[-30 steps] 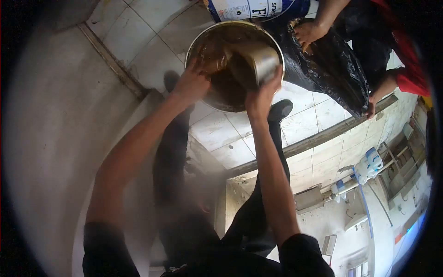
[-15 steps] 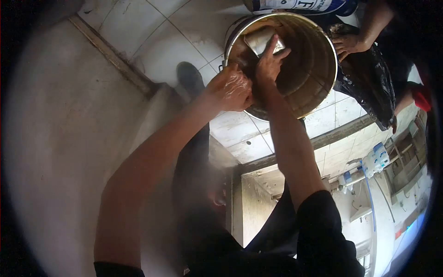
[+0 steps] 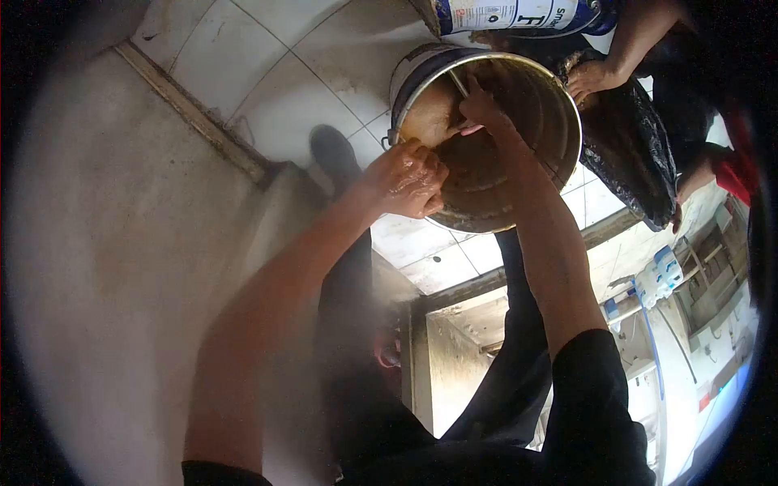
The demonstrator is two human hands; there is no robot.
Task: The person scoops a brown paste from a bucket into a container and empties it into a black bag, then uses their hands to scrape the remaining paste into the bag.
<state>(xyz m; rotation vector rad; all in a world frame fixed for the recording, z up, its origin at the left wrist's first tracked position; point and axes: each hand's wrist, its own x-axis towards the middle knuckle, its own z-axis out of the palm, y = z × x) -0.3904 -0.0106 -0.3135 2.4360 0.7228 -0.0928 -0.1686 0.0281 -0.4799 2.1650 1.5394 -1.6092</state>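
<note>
A large bucket (image 3: 569,146) with a pale rim is tilted towards me, its inside smeared brown. My left hand (image 3: 408,180), wet and shiny, is closed over the near left part of the rim; what its fingers grip is hidden. My right hand (image 3: 484,109) reaches inside and grips the edge of a metal container (image 3: 429,112), with one finger stretched out. A thin bright edge of the container shows by that hand, and its visible face is coated in brown. Its far side is hard to make out.
Another person's hand (image 3: 596,79) touches a black plastic bag (image 3: 628,158) right of the bucket; their other hand (image 3: 695,180) is at the bag's lower end. A blue and white labelled pail (image 3: 519,14) stands behind. Below are white tiles (image 3: 275,105) and my shoe (image 3: 332,150).
The bucket has moved right and tilted since the first frame. My right hand has shifted from the container's silvery side to its edge. My left hand has left the inside for the bucket's rim.
</note>
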